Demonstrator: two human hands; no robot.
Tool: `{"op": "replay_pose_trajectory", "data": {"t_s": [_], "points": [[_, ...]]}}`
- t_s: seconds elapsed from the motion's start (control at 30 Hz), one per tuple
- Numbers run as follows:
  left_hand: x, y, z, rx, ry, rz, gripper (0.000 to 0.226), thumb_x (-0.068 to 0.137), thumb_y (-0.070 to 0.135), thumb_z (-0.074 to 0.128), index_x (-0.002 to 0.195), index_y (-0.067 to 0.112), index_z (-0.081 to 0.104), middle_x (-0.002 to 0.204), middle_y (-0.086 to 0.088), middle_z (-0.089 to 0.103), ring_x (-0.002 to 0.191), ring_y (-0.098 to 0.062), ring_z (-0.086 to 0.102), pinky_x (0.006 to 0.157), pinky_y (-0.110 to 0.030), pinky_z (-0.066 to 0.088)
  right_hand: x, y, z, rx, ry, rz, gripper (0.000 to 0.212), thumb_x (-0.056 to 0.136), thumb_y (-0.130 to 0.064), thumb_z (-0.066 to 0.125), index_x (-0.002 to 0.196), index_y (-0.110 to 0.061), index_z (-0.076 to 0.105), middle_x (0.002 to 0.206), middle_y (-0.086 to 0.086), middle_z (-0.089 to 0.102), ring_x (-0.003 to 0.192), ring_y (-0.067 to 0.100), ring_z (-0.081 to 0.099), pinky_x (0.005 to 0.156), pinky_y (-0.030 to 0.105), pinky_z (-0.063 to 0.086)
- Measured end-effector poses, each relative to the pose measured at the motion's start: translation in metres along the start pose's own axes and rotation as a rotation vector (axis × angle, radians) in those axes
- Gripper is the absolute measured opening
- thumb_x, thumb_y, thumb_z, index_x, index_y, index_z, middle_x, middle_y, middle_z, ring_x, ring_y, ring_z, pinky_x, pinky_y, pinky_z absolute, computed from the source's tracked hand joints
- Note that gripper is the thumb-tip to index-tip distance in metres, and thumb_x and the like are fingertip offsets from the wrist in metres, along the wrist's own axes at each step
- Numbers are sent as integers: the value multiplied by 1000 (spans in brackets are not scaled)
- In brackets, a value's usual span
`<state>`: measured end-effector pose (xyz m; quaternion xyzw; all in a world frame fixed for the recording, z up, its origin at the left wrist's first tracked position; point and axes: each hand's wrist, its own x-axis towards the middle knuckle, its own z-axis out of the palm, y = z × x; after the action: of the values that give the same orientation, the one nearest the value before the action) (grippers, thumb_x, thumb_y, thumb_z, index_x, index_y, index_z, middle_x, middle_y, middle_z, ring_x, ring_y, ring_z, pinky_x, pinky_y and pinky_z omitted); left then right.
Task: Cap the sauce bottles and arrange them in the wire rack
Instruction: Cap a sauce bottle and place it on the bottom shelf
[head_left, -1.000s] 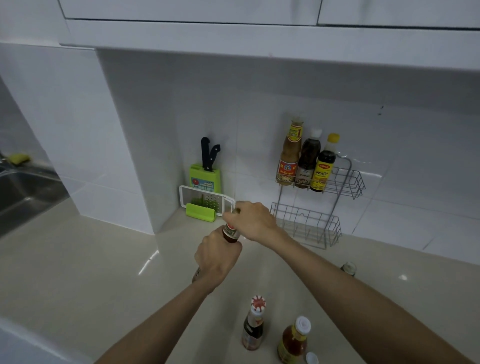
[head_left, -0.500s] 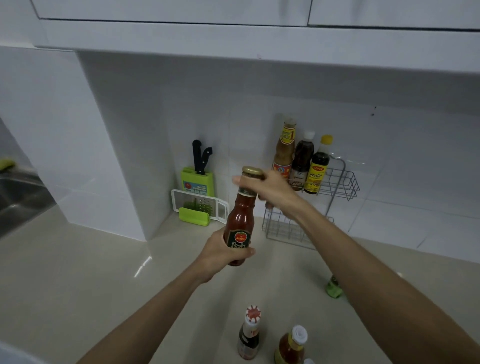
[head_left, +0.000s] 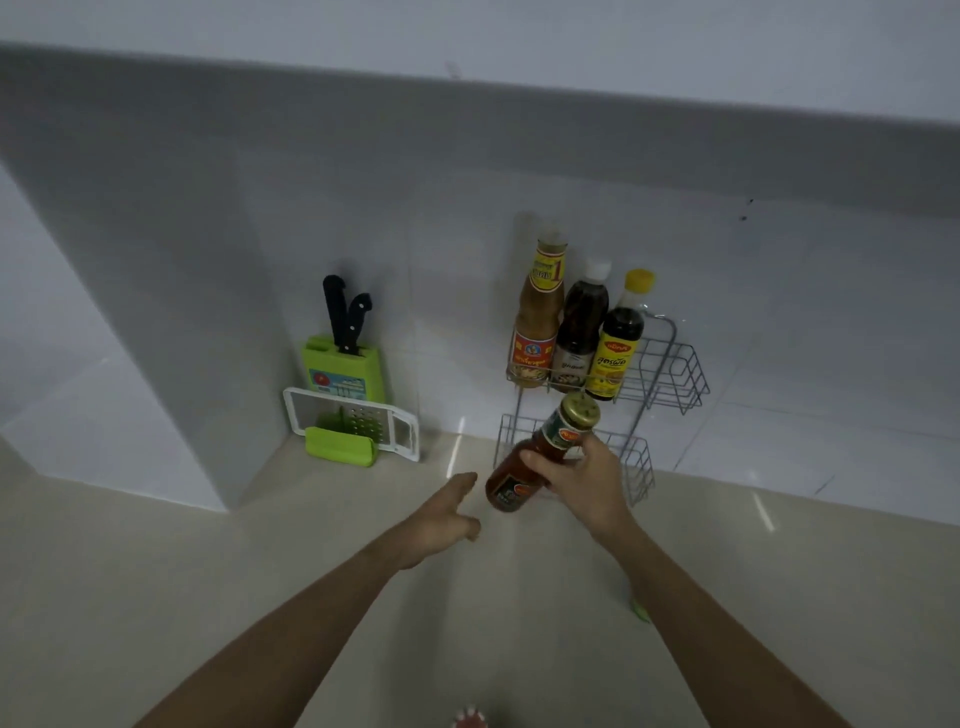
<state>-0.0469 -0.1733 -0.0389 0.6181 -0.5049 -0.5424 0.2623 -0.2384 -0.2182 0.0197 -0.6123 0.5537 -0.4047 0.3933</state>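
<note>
My right hand (head_left: 587, 486) grips a red sauce bottle (head_left: 540, 452) with a gold cap around its neck, tilted, right in front of the lower tier of the wire rack (head_left: 675, 374). My left hand (head_left: 441, 514) is off the bottle, just left of its base, fingers apart and holding nothing. Three capped bottles stand in the rack's upper tier: an amber one (head_left: 537, 317), a dark one with a white cap (head_left: 579, 327) and a dark one with a yellow cap (head_left: 618, 343). A red-and-white bottle cap (head_left: 469, 719) shows at the bottom edge.
A green knife block (head_left: 345, 366) with two black-handled knives stands in the corner, a white and green grater (head_left: 353, 426) leaning in front of it. A small green item (head_left: 640, 609) peeks out beside my right forearm. White tiled walls close the back and left.
The bottle has passed from my left hand to my right and moved right and down toward the rack's lower tier. My left hand has let go. The view has shifted closer to the wall.
</note>
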Motion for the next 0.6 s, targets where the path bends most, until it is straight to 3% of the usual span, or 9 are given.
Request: {"op": "replay_pose_trajectory", "data": {"t_s": [0.07, 0.1, 0.17, 0.3, 0.43, 0.6], "points": [[22, 4, -2, -120, 48, -68, 81, 83, 12, 58, 153, 18, 18, 161, 0, 19, 148, -18, 19, 116, -33, 23, 12, 11, 2, -11, 108, -20, 40, 69, -22, 85, 101, -15, 62, 94, 0, 69, 80, 12, 65, 71, 12, 52], [35, 7, -3, -189, 62, -92, 78, 86, 16, 56, 153, 17, 18, 161, -1, 18, 148, -19, 17, 116, -33, 19, 17, 16, 3, 2, 139, -40, 38, 69, -18, 85, 100, -13, 63, 92, -1, 68, 79, 9, 64, 70, 12, 52], [60, 14, -2, -323, 66, -141, 77, 88, 31, 54, 154, 16, 16, 162, -1, 13, 150, -21, 12, 118, -36, 12, 28, 25, 9, 32, 159, -73, 37, 68, -16, 85, 99, -14, 65, 91, -2, 70, 84, 9, 65, 75, 24, 57], [90, 28, 6, -468, 71, -150, 63, 101, 47, 24, 154, 17, 10, 164, -1, 5, 151, -15, 3, 120, -37, -1, 45, 42, 22, 51, 144, -88, 43, 67, -13, 85, 102, -20, 62, 95, -4, 68, 91, -3, 63, 75, 9, 49], [108, 39, 15, -530, 52, -177, 73, 97, 60, 9, 155, 16, 5, 164, -1, 1, 151, -15, -1, 121, -38, -3, 61, 59, 34, -16, 109, -73, 45, 64, -41, 78, 103, -34, 57, 104, -2, 66, 98, 13, 64, 83, 38, 57], [115, 39, 17, -580, 26, -197, 79, 94, 64, 1, 155, 14, 4, 164, -2, 1, 151, -15, -2, 122, -38, -4, 77, 58, 42, -188, 97, -78, 42, 73, -30, 79, 108, -16, 60, 104, 4, 66, 95, 19, 63, 80, 39, 56]]}}
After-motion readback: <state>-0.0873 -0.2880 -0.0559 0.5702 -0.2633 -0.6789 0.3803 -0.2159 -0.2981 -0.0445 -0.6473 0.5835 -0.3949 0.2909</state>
